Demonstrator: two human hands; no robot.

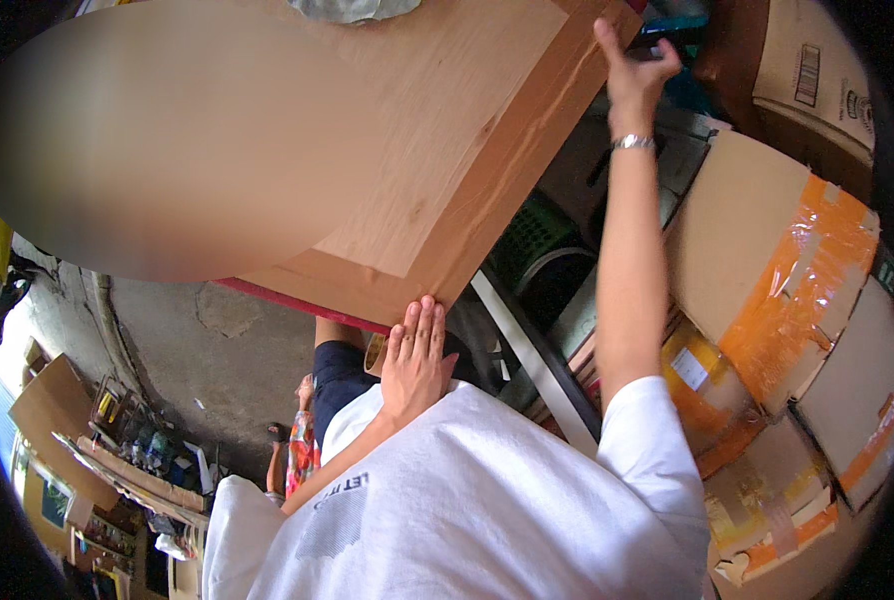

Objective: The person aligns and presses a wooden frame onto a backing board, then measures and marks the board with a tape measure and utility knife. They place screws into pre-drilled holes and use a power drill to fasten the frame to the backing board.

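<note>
A large flat wooden panel (pixel 447 150) slants across the upper middle, with brown tape (pixel 512 160) along its right and near edges and a dark red rim (pixel 307 304) below. My left hand (pixel 416 360) lies flat on the panel's near corner, fingers stretched out side by side. At the far right edge is my right hand (pixel 635 80), wearing a silver wrist band; its fingers are apart and one fingertip touches the taped border. A brown tape roll (pixel 375 354) shows partly behind my left hand. A blurred patch hides the panel's left part.
Flattened and stacked cardboard boxes (pixel 737 230) with orange tape fill the right side. A dark green basket (pixel 535 235) and a white bar (pixel 527 355) lie under the panel. Another person's patterned garment (pixel 304 450) shows at lower left, near cluttered shelves (pixel 117 540) and concrete floor (pixel 187 350).
</note>
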